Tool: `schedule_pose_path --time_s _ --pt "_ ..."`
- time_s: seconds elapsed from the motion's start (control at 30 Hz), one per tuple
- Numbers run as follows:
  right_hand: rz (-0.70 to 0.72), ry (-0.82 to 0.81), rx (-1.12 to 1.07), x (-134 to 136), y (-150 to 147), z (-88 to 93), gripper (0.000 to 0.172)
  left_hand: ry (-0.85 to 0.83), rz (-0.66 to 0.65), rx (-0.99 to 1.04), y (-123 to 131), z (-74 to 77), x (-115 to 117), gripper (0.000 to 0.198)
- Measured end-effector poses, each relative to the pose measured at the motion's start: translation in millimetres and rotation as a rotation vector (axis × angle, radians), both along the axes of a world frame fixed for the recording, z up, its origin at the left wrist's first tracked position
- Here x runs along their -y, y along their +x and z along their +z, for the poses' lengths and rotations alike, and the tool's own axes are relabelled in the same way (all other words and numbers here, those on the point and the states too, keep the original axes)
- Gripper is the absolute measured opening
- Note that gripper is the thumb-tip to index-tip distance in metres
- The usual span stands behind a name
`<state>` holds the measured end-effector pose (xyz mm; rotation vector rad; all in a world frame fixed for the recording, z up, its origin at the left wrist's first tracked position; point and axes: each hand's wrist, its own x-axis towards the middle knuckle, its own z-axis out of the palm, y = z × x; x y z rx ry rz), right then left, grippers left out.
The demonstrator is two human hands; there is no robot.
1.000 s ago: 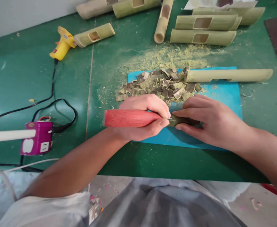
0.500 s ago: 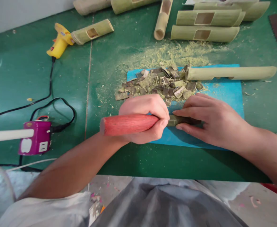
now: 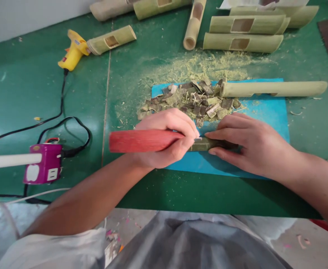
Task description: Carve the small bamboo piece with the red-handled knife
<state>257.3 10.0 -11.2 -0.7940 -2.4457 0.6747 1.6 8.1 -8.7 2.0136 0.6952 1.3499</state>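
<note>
My left hand (image 3: 168,140) is wrapped around the front end of a tool with a red wooden handle (image 3: 137,141); a short bit of metal blade shows at my fingertips. The blade meets a small dark green bamboo piece (image 3: 205,144) lying on the blue mat (image 3: 267,116). My right hand (image 3: 246,144) presses down on that piece, fingers closed over it and hiding most of it. Just behind both hands lies a heap of bamboo chips (image 3: 193,99).
A long bamboo stick (image 3: 272,89) lies across the mat's far edge. Cut bamboo tubes (image 3: 242,33) line the back of the green table (image 3: 26,93). A yellow glue gun (image 3: 72,52) and a purple power socket (image 3: 43,168) with cables sit at left. Sawdust covers the middle.
The red handle has slid to the left with my left hand, baring a little blade. My right hand has stayed on the bamboo piece.
</note>
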Motion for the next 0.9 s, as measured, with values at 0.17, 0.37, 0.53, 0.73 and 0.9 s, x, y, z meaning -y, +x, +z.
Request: schedule_pose_path --time_s 0.17,0.37,0.53,0.73,0.9 --pt "-0.008 -0.038 0.015 -0.1 0.7 1.0 0.024 -0.033 -0.095 -0.136 -1.7 4.1 -1.7 0.006" --pt "-0.020 -0.082 0.038 0.1 0.1 2.7 0.023 -0.008 -0.121 -0.156 -1.1 4.4 -2.9 0.011" --pt "-0.021 -0.089 0.047 0.1 0.4 3.4 0.024 -0.009 -0.121 -0.178 -0.3 4.8 -3.1 0.011" --pt "-0.023 -0.071 0.026 0.8 -0.1 1.6 0.022 -0.059 -0.100 -0.145 2.3 8.3 0.6 0.013" --pt "-0.022 -0.040 0.026 1.0 -0.2 1.3 0.024 -0.052 -0.042 -0.125 1.9 8.1 4.7 0.014"
